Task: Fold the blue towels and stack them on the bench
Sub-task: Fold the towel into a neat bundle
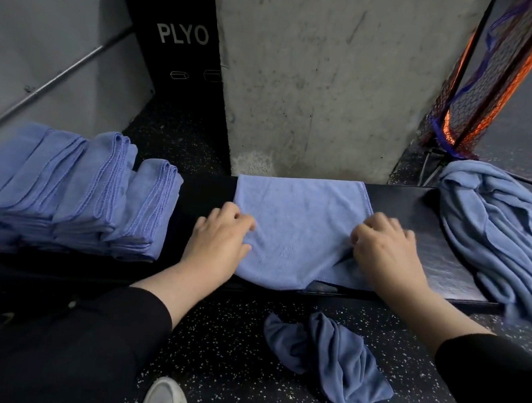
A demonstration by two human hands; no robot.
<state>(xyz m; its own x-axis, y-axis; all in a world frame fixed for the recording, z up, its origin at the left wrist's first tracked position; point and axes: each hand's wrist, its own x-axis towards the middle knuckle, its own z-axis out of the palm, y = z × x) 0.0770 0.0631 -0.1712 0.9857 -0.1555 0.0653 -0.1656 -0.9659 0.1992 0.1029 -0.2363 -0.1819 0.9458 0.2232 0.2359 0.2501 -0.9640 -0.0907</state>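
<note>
While left hand (220, 236) pinches towel (295, 226), right hand (384, 248) grips it.

A bare concrete pillar (327, 73) is flanked by a black "PLYO" box (174, 41), above speckled black rubber flooring (230, 350).

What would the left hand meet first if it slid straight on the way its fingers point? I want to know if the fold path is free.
The left hand points right across the spread towel, so it would probably meet the right hand first; nothing else shows between them.
</note>
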